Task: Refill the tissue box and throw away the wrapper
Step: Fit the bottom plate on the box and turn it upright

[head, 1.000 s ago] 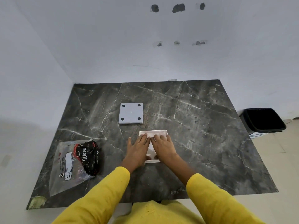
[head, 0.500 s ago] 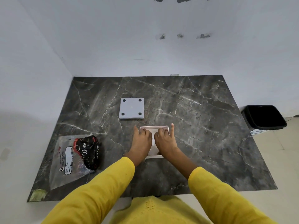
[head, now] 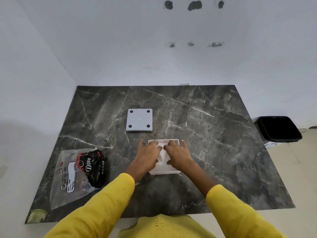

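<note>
A white square tissue box (head: 164, 171) sits open on the dark marble table (head: 214, 134), near the front middle. White tissues (head: 162, 156) show inside it between my hands. My left hand (head: 147, 156) and my right hand (head: 178, 154) both lie flat on top of the tissues, fingers spread and pressing down into the box. The box's grey base plate (head: 139, 120), with black round feet at its corners, lies apart further back. The empty clear plastic wrapper (head: 75, 174), with a black Dove print, lies at the table's front left.
A black waste bin (head: 277, 128) stands on the floor to the right of the table. White walls close off the table's back and left sides. A yellowish mark (head: 36, 215) sits at the front left corner.
My fingers have spread wider over the tissues, with the outer fingers now reaching past the box's sides. The box, base plate and wrapper have stayed where they were.
</note>
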